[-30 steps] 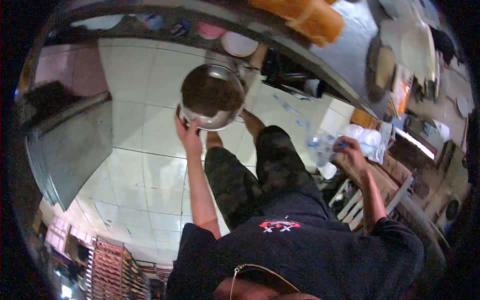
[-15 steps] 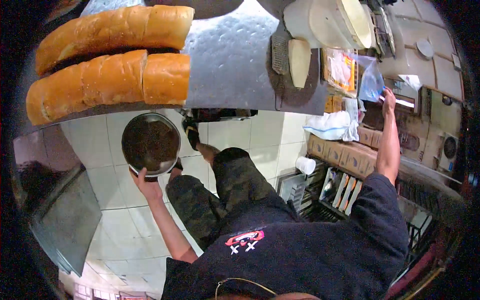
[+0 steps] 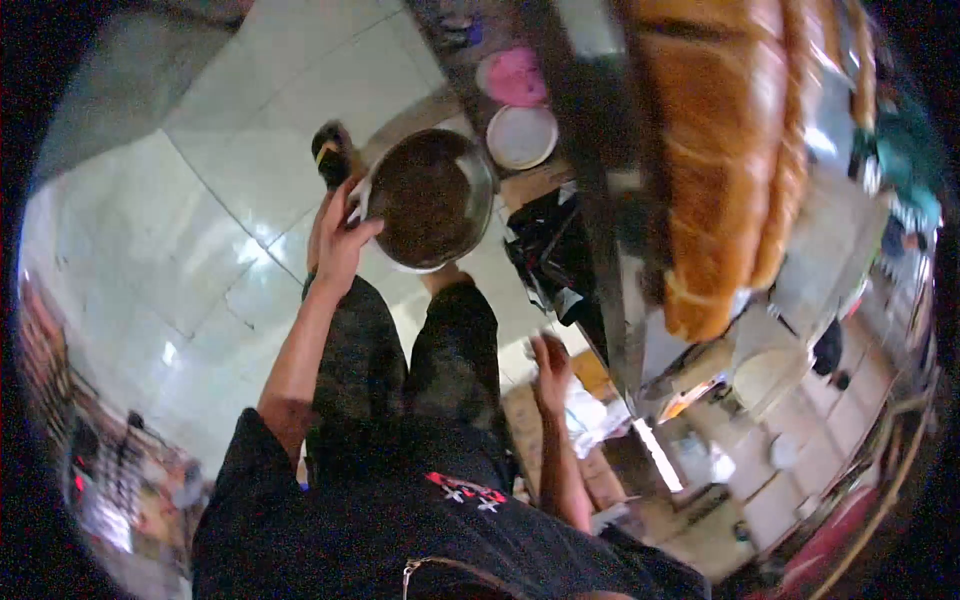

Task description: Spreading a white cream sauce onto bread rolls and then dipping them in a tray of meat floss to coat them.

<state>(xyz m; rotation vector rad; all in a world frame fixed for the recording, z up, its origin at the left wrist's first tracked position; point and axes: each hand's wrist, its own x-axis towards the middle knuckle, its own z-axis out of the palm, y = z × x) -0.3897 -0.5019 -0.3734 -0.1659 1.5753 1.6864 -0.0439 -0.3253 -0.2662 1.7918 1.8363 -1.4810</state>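
Observation:
My left hand (image 3: pixel 340 235) grips the near rim of a round metal bowl (image 3: pixel 430 198) held out in front of me above the tiled floor (image 3: pixel 200 230); the bowl's inside looks dark. My right hand (image 3: pixel 551 368) hangs lower at my right side, blurred, beside the edge of a metal counter (image 3: pixel 600 250), with nothing visibly in it. Long loaves of bread (image 3: pixel 725 170) lie on that counter to my right. My dark trousers and a dark shoe (image 3: pixel 333 152) show below the bowl.
A pink lid (image 3: pixel 513 76) and a white plate (image 3: pixel 521 136) sit under the counter beyond the bowl, with a black bag (image 3: pixel 545 250) beside them. Cartons and papers (image 3: pixel 590 410) crowd the lower shelf at my right. Stacked goods (image 3: pixel 110 480) stand at far left.
The view has swung round, so the counter and loaves now lie on my right. My right hand has come down from the far shelf to my side. The bowl stays in my left hand.

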